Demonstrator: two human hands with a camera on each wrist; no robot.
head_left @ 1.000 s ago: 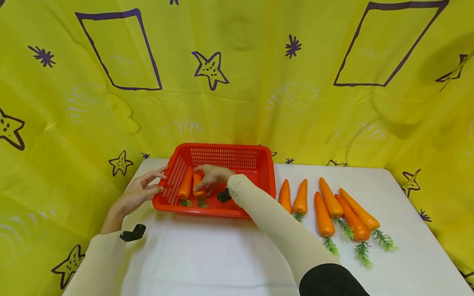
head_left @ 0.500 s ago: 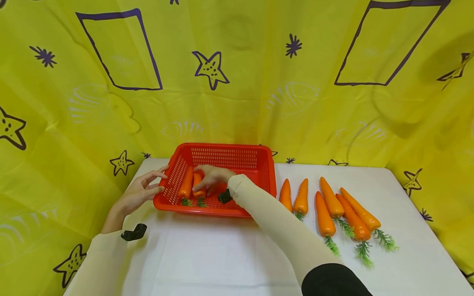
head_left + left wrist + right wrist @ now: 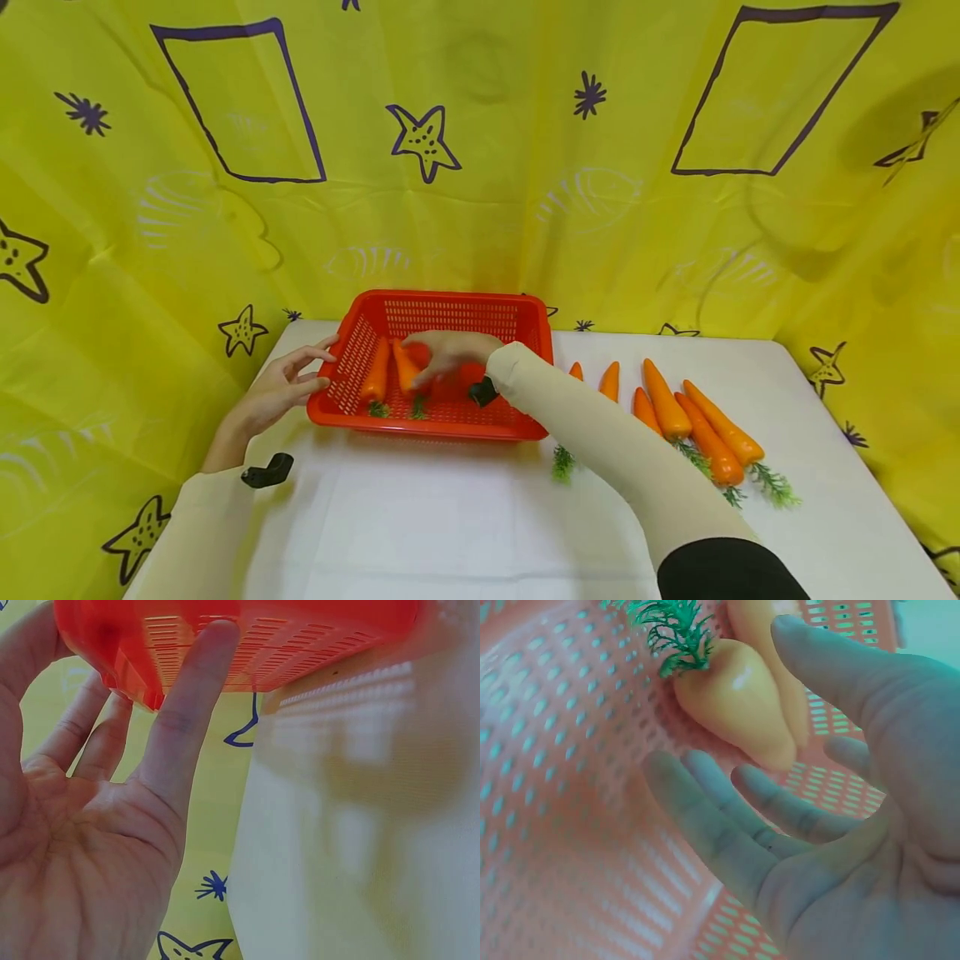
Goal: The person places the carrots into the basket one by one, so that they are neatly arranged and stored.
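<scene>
In the head view my right hand (image 3: 453,350) is inside the red plastic basket (image 3: 442,433), just right of two orange carrots. One carrot (image 3: 376,375) lies along the left wall, and the other carrot (image 3: 406,367) is beside it, partly behind my fingers. The right wrist view shows this hand (image 3: 832,847) with fingers spread and nothing in them, the nearer carrot (image 3: 739,697) lying past the fingertips with its green top. My left hand (image 3: 277,387) touches the basket's left side with extended fingers, one fingertip (image 3: 217,641) against the slotted wall in the left wrist view.
Several more carrots (image 3: 663,404) with leafy green tops lie on the white table (image 3: 420,517) right of the basket, partly hidden by my right forearm. A yellow patterned curtain (image 3: 480,233) rises behind the table and at both sides.
My right hand has let go of the second carrot and drawn to the right within the basket. That carrot now lies tilted beside the first. The left hand stays in place.
</scene>
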